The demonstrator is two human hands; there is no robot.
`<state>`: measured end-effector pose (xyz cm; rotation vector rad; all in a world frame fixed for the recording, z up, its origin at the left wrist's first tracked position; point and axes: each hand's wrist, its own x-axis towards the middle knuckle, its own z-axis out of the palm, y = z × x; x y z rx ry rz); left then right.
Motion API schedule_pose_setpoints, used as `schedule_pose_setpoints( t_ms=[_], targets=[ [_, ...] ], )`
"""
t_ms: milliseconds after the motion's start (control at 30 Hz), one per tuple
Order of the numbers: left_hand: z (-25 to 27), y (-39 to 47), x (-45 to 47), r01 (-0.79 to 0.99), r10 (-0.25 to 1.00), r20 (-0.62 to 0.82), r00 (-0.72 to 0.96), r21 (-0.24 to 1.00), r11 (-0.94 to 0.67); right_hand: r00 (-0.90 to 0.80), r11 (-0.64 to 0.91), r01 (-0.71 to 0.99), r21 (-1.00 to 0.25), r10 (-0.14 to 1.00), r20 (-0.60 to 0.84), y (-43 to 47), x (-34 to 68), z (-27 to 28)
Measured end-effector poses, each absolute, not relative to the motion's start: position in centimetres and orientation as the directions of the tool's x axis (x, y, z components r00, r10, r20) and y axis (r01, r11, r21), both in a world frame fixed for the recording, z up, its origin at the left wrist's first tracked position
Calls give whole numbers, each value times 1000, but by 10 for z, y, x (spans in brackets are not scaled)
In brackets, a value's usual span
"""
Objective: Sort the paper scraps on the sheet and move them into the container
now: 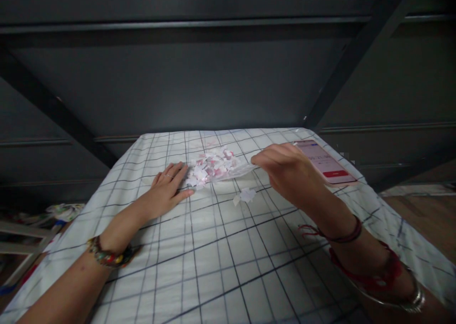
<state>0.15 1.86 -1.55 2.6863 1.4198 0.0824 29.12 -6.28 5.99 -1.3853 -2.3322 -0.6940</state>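
Observation:
A heap of torn paper scraps point(213, 166), white with pink and red marks, lies on the checked cloth. My left hand point(171, 184) rests flat at the heap's left edge, fingers stretched out and apart. At the heap's right side, a clear plastic bag point(239, 171) runs from the scraps to my right hand point(285, 169). The fingers of that hand pinch the end of the bag. Whether the scraps lie inside the bag or partly on it, I cannot tell. A few loose scraps point(246, 195) lie in front of the bag.
A phone point(326, 162) showing a timer and a red button lies at the right edge of the white checked cloth point(213, 267). Dark panels point(213, 81) rise behind the table. At lower left stands a pale frame point(24, 248).

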Motion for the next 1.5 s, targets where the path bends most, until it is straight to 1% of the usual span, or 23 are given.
schedule_pose_setpoints(
  t_ms=[67, 100, 233, 300, 400, 500, 600, 700, 833, 1000, 1167, 1367, 1500],
  targets=[
    [-16, 19, 2, 820, 826, 6, 564, 113, -561, -443, 358, 897, 261, 716, 539, -62, 290, 57],
    [-17, 19, 2, 818, 824, 13, 566, 113, -563, -448, 358, 894, 268, 714, 538, -61, 289, 55],
    [-18, 19, 1, 817, 823, 22, 567, 115, -566, -521, 452, 853, 261, 709, 475, -62, 286, 53],
    [-17, 19, 1, 817, 824, 20, 566, 118, -564, -549, 490, 834, 253, 692, 468, -64, 286, 56],
    [-16, 18, 2, 814, 821, 23, 570, 123, -568, -535, 480, 842, 247, 676, 507, -67, 288, 62],
    [-15, 17, 2, 818, 826, 14, 564, 126, -561, -511, 449, 858, 248, 702, 497, -68, 288, 65],
    [-15, 17, 3, 818, 826, 7, 564, 131, -560, -557, 504, 829, 242, 706, 437, -68, 286, 65],
    [-14, 17, 3, 817, 825, 4, 565, 131, -561, -588, 543, 806, 235, 686, 429, -70, 287, 65],
    [-13, 17, 2, 814, 822, 0, 570, 131, -565, -542, 485, 839, 247, 708, 453, -71, 292, 68],
    [-15, 17, 0, 801, 810, 14, 587, 138, -583, -532, 462, 846, 266, 751, 390, -69, 302, 67],
    [-15, 17, 2, 814, 822, 2, 570, 135, -565, -513, 432, 858, 278, 755, 409, -68, 312, 69],
    [-13, 17, 3, 822, 828, -20, 560, 132, -553, -531, 477, 848, 233, 749, 397, -66, 317, 68],
    [-13, 16, 2, 814, 820, -7, 572, 133, -566, -492, 441, 871, 219, 767, 411, -64, 325, 69]
  ],
)
